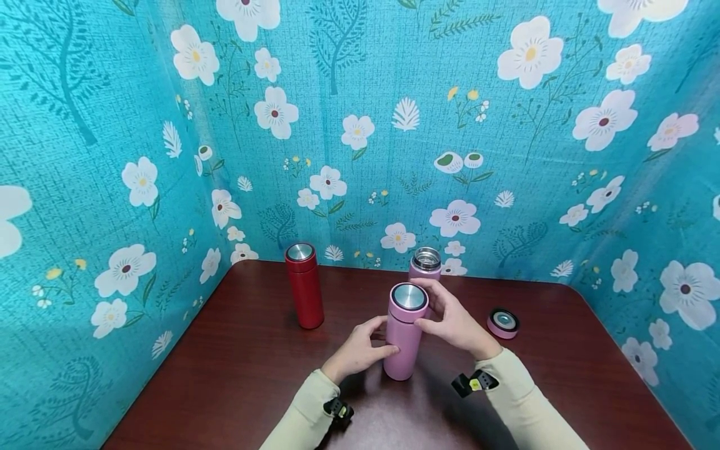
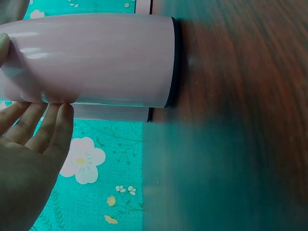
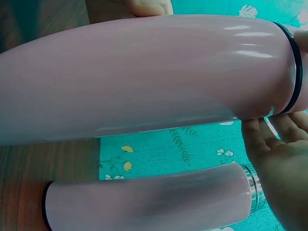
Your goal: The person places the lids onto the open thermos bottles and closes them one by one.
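A pink thermos bottle (image 1: 402, 350) with a silver-topped lid stands upright between my two hands. My left hand (image 1: 362, 347) holds the middle of its body, with the thumb on the near side and the fingers along the left. Higher up, my right hand (image 1: 450, 317) grips it around the lid seam; in the right wrist view the fingertips sit right at the dark ring (image 3: 294, 67) under the lid. Behind it stands a second pink thermos (image 1: 423, 274) without its lid, its steel mouth showing. That one's lower part is hidden in the head view.
To the right, a loose pink lid (image 1: 503, 325) lies on the dark wooden table (image 1: 236, 375). A red thermos (image 1: 306, 294) with its lid on stands at the back left. Blue flowered cloth (image 1: 360, 181) closes off the back and both sides.
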A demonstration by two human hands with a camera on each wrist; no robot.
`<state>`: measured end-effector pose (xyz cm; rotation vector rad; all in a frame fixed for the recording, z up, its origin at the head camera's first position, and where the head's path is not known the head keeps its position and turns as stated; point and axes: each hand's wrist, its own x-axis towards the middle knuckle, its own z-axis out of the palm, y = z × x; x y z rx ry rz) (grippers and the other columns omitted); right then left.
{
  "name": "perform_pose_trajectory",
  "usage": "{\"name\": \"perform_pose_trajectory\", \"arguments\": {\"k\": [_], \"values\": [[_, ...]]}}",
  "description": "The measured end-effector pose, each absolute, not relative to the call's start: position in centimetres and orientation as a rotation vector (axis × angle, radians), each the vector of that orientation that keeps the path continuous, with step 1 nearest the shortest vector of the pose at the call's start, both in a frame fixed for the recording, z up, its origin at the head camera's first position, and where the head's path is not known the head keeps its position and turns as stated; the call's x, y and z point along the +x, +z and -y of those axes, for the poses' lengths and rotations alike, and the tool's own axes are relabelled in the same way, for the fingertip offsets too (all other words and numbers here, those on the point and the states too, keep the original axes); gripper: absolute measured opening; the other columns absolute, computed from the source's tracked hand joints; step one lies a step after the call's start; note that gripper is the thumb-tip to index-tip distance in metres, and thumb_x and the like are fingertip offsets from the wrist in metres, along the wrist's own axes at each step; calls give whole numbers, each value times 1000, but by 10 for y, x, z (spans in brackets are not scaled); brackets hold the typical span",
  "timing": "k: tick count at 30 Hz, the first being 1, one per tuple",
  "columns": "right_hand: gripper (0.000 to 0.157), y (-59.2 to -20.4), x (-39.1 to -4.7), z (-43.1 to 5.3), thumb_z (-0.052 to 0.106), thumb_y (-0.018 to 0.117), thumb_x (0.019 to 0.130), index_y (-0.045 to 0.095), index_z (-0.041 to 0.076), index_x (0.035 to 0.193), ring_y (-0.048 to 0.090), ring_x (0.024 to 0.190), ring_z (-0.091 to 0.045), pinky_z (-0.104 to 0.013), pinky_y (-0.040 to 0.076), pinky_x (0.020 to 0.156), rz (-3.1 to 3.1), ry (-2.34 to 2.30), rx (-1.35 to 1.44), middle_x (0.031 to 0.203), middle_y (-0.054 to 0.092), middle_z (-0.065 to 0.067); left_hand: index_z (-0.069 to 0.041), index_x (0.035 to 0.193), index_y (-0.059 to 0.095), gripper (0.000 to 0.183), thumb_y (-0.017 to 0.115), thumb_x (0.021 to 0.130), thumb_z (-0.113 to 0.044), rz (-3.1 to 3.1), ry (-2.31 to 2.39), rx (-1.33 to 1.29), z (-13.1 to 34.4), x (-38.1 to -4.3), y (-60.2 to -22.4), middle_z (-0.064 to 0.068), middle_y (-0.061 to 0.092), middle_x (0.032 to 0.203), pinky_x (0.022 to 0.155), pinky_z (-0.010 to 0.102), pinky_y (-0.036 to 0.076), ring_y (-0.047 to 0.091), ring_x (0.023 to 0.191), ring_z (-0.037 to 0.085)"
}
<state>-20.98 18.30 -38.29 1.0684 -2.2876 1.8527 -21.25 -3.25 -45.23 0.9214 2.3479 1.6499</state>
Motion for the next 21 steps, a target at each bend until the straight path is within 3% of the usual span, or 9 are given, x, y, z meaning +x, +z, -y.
{"name": "perform_pose_trajectory", "arguments": {"k": [7, 16, 21], "values": [[67, -376, -204, -179, -1, 66, 75, 27, -1, 129, 47, 107, -24, -30, 41, 87, 2360, 1791, 972, 121, 43, -13, -14, 125, 45, 51, 66, 79, -21, -2354, 1647, 931, 32, -212, -452, 1, 53, 115, 82, 40, 45, 53, 99, 16], [65, -390, -213, -187, -4, 55, 82, 23, 8, 137, 42, 115, -22, -33, 40, 89, 2329, 1817, 1108, 132, 38, -8, -15, 125, 45, 51, 66, 79, -21, -2344, 1650, 913, 33, -211, -451, 0, 53, 115, 83, 41, 44, 53, 99, 15], [64, -385, -210, -186, -4, 56, 82, 24, 3, 136, 43, 114, -21, -32, 39, 89, 2343, 1795, 1105, 129, 40, -9, -14, 125, 45, 51, 66, 79, -22, -2360, 1640, 914, 32, -211, -450, 0, 53, 114, 83, 38, 45, 53, 98, 15]]}}
